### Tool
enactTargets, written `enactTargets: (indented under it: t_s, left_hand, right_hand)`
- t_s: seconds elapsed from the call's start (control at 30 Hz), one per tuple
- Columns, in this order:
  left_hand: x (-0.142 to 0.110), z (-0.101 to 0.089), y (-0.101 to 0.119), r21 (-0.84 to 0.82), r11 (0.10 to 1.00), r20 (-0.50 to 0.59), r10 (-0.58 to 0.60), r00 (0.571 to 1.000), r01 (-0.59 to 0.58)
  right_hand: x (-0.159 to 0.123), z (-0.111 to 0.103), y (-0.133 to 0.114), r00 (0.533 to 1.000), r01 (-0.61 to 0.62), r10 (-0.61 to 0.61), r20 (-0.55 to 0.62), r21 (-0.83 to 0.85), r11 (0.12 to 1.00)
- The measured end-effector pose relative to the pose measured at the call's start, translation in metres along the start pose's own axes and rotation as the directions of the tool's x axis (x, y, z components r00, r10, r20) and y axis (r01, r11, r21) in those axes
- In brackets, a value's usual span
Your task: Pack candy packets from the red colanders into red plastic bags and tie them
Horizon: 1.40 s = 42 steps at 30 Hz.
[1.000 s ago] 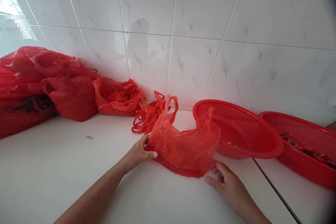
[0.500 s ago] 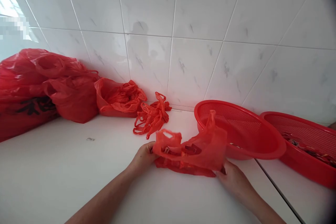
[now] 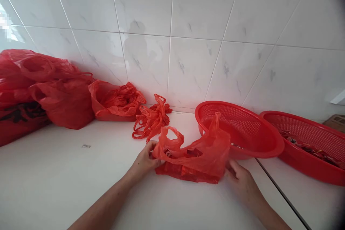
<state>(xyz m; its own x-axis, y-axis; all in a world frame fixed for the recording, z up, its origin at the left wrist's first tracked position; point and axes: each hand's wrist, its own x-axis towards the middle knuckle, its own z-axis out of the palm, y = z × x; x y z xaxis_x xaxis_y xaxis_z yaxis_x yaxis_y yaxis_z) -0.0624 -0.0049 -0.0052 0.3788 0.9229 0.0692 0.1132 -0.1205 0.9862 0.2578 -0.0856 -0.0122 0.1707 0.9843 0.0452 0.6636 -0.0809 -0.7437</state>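
Table: handled bag set between left hand and right hand, small items inside. Behind it, leftward: crumpled bags, open bag, then stuffed bags, near the wall. Behind, rightward: nearer basket; farther right, second basket holding loose pieces.

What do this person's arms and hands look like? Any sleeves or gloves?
The left hand and right hand wear no gloves. The forearms are bare as far as they show, with no sleeves, watch or bracelet in view.

No legible text, only unreadable black markings on the leftmost red bag
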Motion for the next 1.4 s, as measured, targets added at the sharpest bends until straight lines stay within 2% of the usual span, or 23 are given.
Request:
enactTargets:
  t_s: [0.1,0.2,0.3,0.4,0.5,0.57,0.63,0.7,0.77,0.8,0.87,0.97,1.03,1.1,1.2,1.3,1.4]
  left_hand:
    - [-0.004,0.004,0.015,-0.026,0.997,-0.003,0.067,0.998,-0.067]
    - [-0.004,0.009,0.033,-0.081,0.988,-0.036,0.125,0.991,-0.128]
    - [0.0,0.015,0.048,-0.098,0.99,-0.019,0.098,0.995,-0.1]
    - [0.006,0.021,0.055,-0.113,0.993,-0.009,0.034,0.999,-0.035]
    - [0.011,0.028,0.056,-0.233,0.972,0.031,-0.017,0.999,0.024]
    - [0.015,0.032,0.057,-0.346,0.936,0.014,-0.063,0.998,0.064]
    - [0.018,0.034,0.059,-0.467,0.882,-0.068,-0.103,0.992,0.06]
    - [0.022,0.035,0.062,-0.572,0.82,-0.195,-0.149,0.969,0.011]
    - [0.026,0.035,0.065,-0.65,0.759,-0.291,-0.218,0.932,-0.025]
    - [0.027,0.035,0.067,-0.679,0.733,-0.313,-0.257,0.914,-0.027]
    - [0.029,0.035,0.071,-0.72,0.694,-0.323,-0.31,0.894,-0.02]
    - [0.029,0.039,0.077,-0.75,0.661,-0.319,-0.324,0.891,-0.028]
    - [0.027,0.042,0.082,-0.762,0.645,-0.297,-0.266,0.917,-0.06]
    - [0.024,0.044,0.086,-0.755,0.648,-0.257,-0.153,0.954,-0.099]
    - [0.02,0.045,0.089,-0.693,0.712,-0.213,-0.056,0.976,-0.111]
    - [0.019,0.046,0.09,-0.638,0.768,-0.223,-0.11,0.969,-0.059]
    - [0.019,0.049,0.09,-0.642,0.766,-0.237,-0.15,0.96,-0.039]
  right_hand:
    - [-0.007,0.005,-0.027,0.977,0.2,-0.211,0.02,0.239,0.95]
    - [-0.004,0.01,-0.059,0.963,0.237,-0.268,0.007,0.452,0.86]
    - [0.008,0.012,-0.086,0.959,0.19,-0.278,0.047,0.621,0.76]
    - [0.02,0.011,-0.103,0.928,0.089,-0.319,0.194,0.714,0.694]
    - [0.025,0.01,-0.111,0.884,-0.057,-0.309,0.35,0.739,0.672]
    - [0.027,0.01,-0.112,0.887,-0.13,-0.238,0.397,0.708,0.694]
    - [0.03,0.008,-0.111,0.93,-0.11,-0.166,0.328,0.678,0.727]
    - [0.035,0.003,-0.11,0.977,0.006,-0.14,0.158,0.644,0.765]
    - [0.04,-0.004,-0.109,0.988,0.121,-0.155,0.004,0.604,0.788]
    - [0.043,-0.009,-0.11,0.985,0.151,-0.169,-0.028,0.606,0.781]
    - [0.047,-0.015,-0.112,0.981,0.16,-0.193,-0.024,0.667,0.728]
    - [0.052,-0.019,-0.117,0.976,0.128,-0.217,0.015,0.769,0.627]
    - [0.054,-0.018,-0.121,0.971,0.089,-0.232,0.063,0.803,0.59]
    - [0.056,-0.016,-0.123,0.943,0.017,-0.283,0.175,0.824,0.567]
    - [0.056,-0.012,-0.124,0.894,-0.042,-0.327,0.307,0.783,0.621]
    - [0.054,-0.011,-0.123,0.882,-0.068,-0.258,0.394,0.648,0.758]
    - [0.05,-0.01,-0.121,0.835,-0.051,-0.235,0.497,0.496,0.867]
